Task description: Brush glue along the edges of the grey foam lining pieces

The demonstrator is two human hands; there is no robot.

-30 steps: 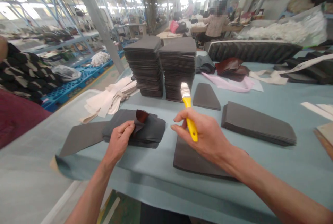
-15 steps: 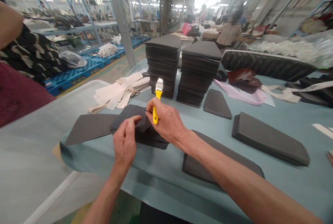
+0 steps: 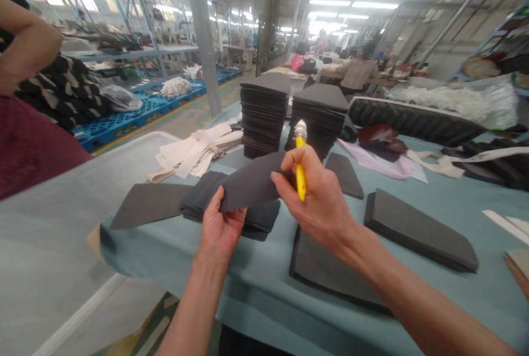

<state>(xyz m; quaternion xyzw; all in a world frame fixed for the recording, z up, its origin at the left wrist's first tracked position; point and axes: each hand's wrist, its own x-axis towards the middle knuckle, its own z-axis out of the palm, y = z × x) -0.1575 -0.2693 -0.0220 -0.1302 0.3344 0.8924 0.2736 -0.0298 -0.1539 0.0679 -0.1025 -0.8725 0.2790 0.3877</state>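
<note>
A dark grey fabric piece point(image 3: 252, 182) is lifted off the folded dark pile point(image 3: 198, 193) below it. My left hand point(image 3: 221, 229) grips its near left edge, thumb on top and fingers underneath. At its far right end, my right hand point(image 3: 320, 196) pinches it between thumb and index finger. The same right hand holds a yellow-handled brush point(image 3: 301, 171), its whitish bristles pointing up. Left of the pile lies a flat dark panel point(image 3: 144, 204). Under my right forearm is a stack of larger dark panels point(image 3: 330, 270); another stack point(image 3: 421, 229) lies farther right.
Two tall stacks of dark panels point(image 3: 264, 119) stand behind my hands, with a single small panel point(image 3: 345, 174) nearby. Cream strips point(image 3: 198, 149) lie back left. Pink fabric point(image 3: 384, 160) and a dark red piece point(image 3: 382, 141) lie back right. A person's arm point(image 3: 28, 42) shows at far left.
The fabric piece has come up from the pile and is stretched between both hands. My right hand and the brush have moved right; my left hand has turned and taken hold of the piece.
</note>
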